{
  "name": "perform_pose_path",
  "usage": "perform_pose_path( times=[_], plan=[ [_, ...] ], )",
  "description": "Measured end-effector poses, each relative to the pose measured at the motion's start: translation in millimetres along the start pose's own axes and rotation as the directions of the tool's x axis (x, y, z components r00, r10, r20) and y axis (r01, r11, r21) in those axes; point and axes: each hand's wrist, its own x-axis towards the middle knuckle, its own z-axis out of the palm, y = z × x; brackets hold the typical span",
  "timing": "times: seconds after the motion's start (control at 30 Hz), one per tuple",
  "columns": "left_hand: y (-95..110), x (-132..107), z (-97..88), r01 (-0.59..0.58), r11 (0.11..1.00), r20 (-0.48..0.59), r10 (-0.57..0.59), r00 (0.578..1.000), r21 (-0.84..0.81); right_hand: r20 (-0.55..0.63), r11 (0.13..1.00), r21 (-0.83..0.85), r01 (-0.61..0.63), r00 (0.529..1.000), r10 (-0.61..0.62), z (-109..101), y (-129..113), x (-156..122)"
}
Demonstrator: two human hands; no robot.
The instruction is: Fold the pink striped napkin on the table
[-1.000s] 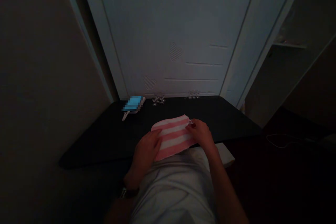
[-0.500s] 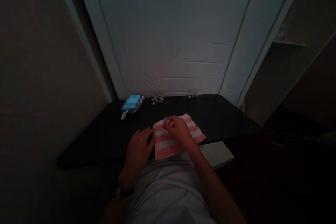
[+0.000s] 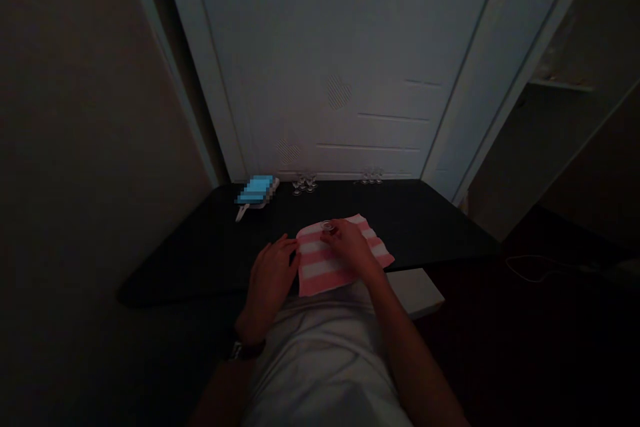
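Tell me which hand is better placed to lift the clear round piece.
Probably the right hand: its grip is on the clear round piece; the left hand is by the pink striped cloth.

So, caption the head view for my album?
Right hand holding small clear object over striped cloth; left hand at cloth's edge.

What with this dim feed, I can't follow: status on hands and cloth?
Right hand gripping clear piece over striped cloth. Left hand at cloth's left edge, contact unclear. Other clear pieces farther back, out of the way.

Pink and white striped cloth (image 3: 317,271), black tabletop (image 3: 200,250), white box (image 3: 417,288)
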Motion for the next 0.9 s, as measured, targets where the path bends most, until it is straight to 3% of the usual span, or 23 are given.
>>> perform_pose_path(
  times=[0.13, 0.23, 0.33, 0.53, 0.63, 0.73, 0.9],
  plan=[
    [2, 0, -1.0, 0.005, 1.0, 0.009, -0.005, 1.0, -0.011, -0.111, 0.986, -0.03, -0.166, 0.981, 0.161, -35, 37, -7],
    [2, -1, 0.4, 0.0, 1.0, 0.004, 0.0, 1.0, -0.024, -0.161, 0.975, -0.071, -0.209, 0.967, 0.195, -46, 46, -7],
    [2, -1, 2.1, -0.002, 1.0, -0.008, 0.002, 1.0, -0.03, -0.138, 0.988, -0.042, -0.151, 0.98, 0.144, -35, 31, 0],
    [1, -1, 2.5, -0.01, 1.0, -0.016, 0.01, 1.0, -0.011, 0.02, 0.996, 0.005, 0.084, 0.996, -0.084, 14, -27, 10],
    [2, -1, 1.1, -0.001, 1.0, -0.018, 0.001, 1.0, 0.001, 0.075, 0.993, -0.025, 0.112, 0.991, -0.109, 25, -36, 8],
    [3, -2, 0.5, 0.011, 1.0, -0.007, -0.011, 1.0, -0.017, 0.047, 0.999, -0.013, 0.048, 0.998, -0.047, 14, -19, 4],
    [2, -2, 1.8, 0.016, 0.999, -0.012, -0.016, 1.0, -0.029, -0.095, 0.983, -0.018, -0.184, 0.979, 0.181, -32, 41, -6]
  ],
)
